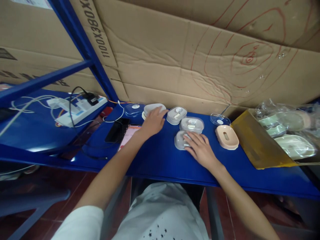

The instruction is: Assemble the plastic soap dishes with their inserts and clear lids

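Note:
My left hand [155, 120] reaches over a white soap box [148, 107] near the cardboard wall, its fingers stretched across the top. Whether they touch it or hover is hard to tell. My right hand [201, 148] lies with spread fingers on the near lidded soap box [178, 141], covering part of its clear lid. Just behind stand two more lidded soap boxes, one in the middle [197, 122] and one farther back [175, 117]. To the right sits a peach soap dish [228, 139] with a slot in its base, uncovered.
A clear lid [220, 119] lies behind the peach dish, another [133, 109] at the back left. Right stands an open carton [250, 146] of wrapped dishes. On the left are a lit phone [126, 135], a dark device [115, 130], a power strip [85, 113] and cables.

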Demonstrator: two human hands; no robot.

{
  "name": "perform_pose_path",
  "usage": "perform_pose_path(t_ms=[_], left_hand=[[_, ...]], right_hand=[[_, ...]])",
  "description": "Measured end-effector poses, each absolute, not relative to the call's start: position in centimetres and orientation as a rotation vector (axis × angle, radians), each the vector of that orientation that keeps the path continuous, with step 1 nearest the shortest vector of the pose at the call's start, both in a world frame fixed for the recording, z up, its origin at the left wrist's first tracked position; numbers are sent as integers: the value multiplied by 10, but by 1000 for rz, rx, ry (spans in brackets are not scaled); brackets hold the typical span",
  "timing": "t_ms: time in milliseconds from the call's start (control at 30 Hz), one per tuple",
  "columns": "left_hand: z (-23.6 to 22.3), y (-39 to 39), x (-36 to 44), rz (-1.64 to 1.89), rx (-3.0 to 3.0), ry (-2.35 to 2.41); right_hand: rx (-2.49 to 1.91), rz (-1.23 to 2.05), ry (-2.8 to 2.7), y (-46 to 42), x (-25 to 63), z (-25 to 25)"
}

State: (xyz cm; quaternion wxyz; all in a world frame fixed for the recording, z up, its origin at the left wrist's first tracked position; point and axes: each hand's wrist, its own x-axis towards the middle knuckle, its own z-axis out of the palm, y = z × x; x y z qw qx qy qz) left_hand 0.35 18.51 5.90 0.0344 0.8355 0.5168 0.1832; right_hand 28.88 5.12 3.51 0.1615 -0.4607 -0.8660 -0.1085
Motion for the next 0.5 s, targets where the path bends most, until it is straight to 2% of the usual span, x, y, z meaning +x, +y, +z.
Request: perform_pose_path(t_ms=[133,500], left_hand=[[66,208,-22,445,2433,1868],[54,189,-26,271,2347,1964]], right_hand=[[-1439,-394,-2369,58,295,34],[-1277,-177,-2560,34,268,23]])
